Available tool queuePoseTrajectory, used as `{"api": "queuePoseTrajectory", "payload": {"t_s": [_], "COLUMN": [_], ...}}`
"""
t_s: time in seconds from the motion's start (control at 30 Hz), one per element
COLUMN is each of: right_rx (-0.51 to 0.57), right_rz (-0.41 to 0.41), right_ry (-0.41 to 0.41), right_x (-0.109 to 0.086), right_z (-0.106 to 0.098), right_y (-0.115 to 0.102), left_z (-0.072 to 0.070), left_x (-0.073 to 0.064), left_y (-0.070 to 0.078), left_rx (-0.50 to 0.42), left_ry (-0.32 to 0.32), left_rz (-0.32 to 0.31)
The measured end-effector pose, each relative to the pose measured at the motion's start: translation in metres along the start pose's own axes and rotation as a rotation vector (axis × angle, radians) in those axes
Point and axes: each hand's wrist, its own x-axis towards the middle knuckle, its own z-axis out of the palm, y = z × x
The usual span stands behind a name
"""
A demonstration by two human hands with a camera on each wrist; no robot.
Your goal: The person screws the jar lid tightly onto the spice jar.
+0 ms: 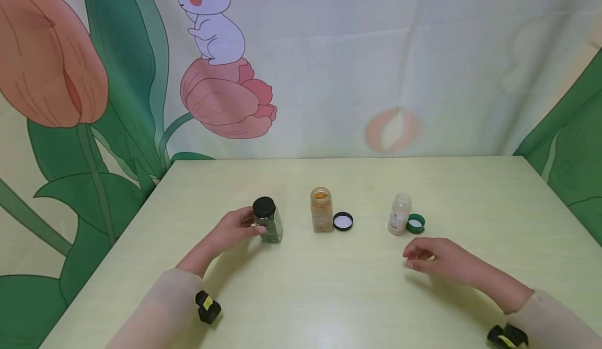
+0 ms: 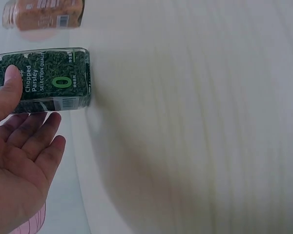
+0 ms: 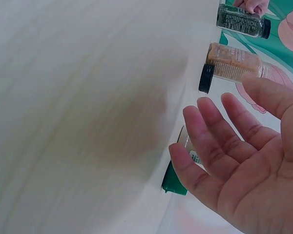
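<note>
A glass jar of chopped parsley (image 2: 53, 80) with a black lid (image 1: 264, 206) is upright at the left of the group. My left hand (image 1: 233, 229) holds it, thumb across the labelled front and the other fingers at its side and back. Over the table at the right, my right hand (image 1: 439, 257) is empty, its fingers loosely bent. Nearest to that hand are a small clear shaker bottle (image 1: 400, 214), uncapped, and its green cap (image 1: 416, 223). Between the hands stands an uncapped jar of orange-brown seasoning (image 1: 322, 212), its black lid (image 1: 343, 221) lying beside it.
The containers stand in a loose row across the pale wooden table (image 1: 324, 286). Behind the table's far edge hangs a printed curtain (image 1: 329, 77) with tulips and a white animal. Black wrist cameras (image 1: 208, 307) sit at both sleeves.
</note>
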Motion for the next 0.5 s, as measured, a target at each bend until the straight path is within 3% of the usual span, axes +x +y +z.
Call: {"api": "queuePoseTrajectory", "payload": {"t_s": [0.5], "right_rx": [0.02], "right_rz": [0.048], "right_ry": [-0.003], "right_x": [-0.003], "right_z": [0.0], "right_y": [0.004], "left_z": [-0.03], "left_x": [-0.006], "left_y": [-0.023], "left_rx": [0.068], "left_ry": [0.068], "left_rz": [-0.011]}}
